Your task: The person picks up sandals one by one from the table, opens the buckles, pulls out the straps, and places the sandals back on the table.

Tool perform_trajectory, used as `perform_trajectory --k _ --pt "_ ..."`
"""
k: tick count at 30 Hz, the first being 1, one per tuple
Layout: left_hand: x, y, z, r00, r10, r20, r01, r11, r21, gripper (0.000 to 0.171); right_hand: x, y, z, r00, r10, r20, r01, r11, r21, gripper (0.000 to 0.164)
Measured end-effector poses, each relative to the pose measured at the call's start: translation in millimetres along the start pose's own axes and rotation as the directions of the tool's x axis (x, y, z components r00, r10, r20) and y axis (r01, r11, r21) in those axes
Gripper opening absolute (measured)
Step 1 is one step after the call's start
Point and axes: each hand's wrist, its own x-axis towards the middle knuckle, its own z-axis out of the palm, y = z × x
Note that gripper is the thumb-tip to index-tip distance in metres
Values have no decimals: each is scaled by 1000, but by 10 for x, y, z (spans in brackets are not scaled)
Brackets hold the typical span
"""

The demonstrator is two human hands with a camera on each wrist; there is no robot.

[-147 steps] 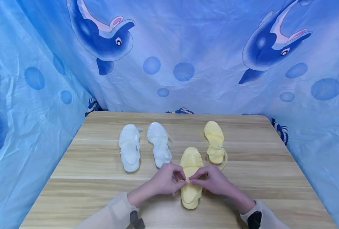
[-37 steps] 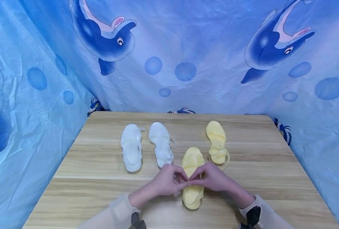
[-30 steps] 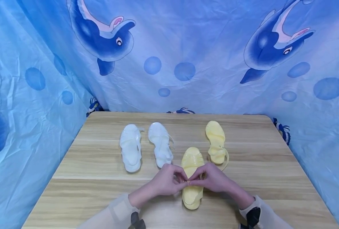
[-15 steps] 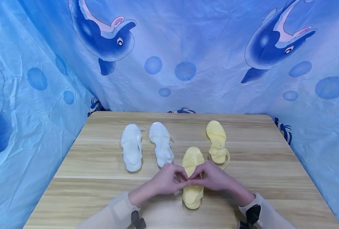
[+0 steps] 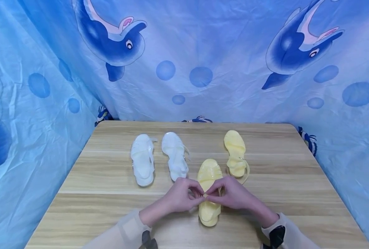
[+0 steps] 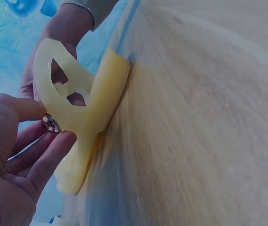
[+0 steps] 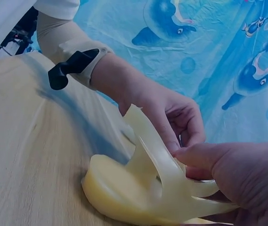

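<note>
A yellow jelly sandal (image 5: pixel 209 212) lies sole down near the table's front, toe pointing away. Over its middle, my left hand (image 5: pixel 182 195) pinches the sandal's small metal buckle (image 6: pixel 51 124) between thumb and forefinger. From the other side my right hand (image 5: pixel 232 194) pinches the ankle strap, its fingertips almost meeting the left ones. In the right wrist view, the heel strap (image 7: pixel 155 146) stands up beside both hands. Fingers hide the strap's end, so I cannot tell whether it passes through the buckle.
Behind the right hand lies a second yellow sandal (image 5: pixel 235 152), its strap loose at the side. Two white sandals, one at the left (image 5: pixel 142 162) and one nearer the middle (image 5: pixel 174 157), lie on the wooden table (image 5: pixel 94 207). A blue dolphin-print curtain (image 5: pixel 184 41) surrounds the back and sides.
Both hands keep their place over the yellow sandal. Their fingertips came together after the oldest frame and now stand slightly apart, with a bit of pale strap showing between them.
</note>
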Motion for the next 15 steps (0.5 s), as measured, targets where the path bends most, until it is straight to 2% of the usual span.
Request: perform_trajectory --k 3,7,11,13,15 --pt "-15 12 8 1000 3 -11 -4 1000 -11 10 20 -9 3 1000 11 14 -11 1000 7 10" --pt "-43 27 15 1000 -5 -6 5 1000 -12 8 27 -10 10 1000 21 16 -21 1000 14 3" --pt "-88 40 19 1000 -16 -14 16 1000 -7 6 7 -16 7 1000 22 12 -21 1000 -15 10" --pt "-118 58 35 1000 -19 -23 18 1000 -14 10 -9 -41 -29 999 33 -6 -33 998 -58 9" --pt "-149 88 62 999 -2 -37 3 1000 22 23 5 -75 -90 998 37 -57 -43 993 -110 15"
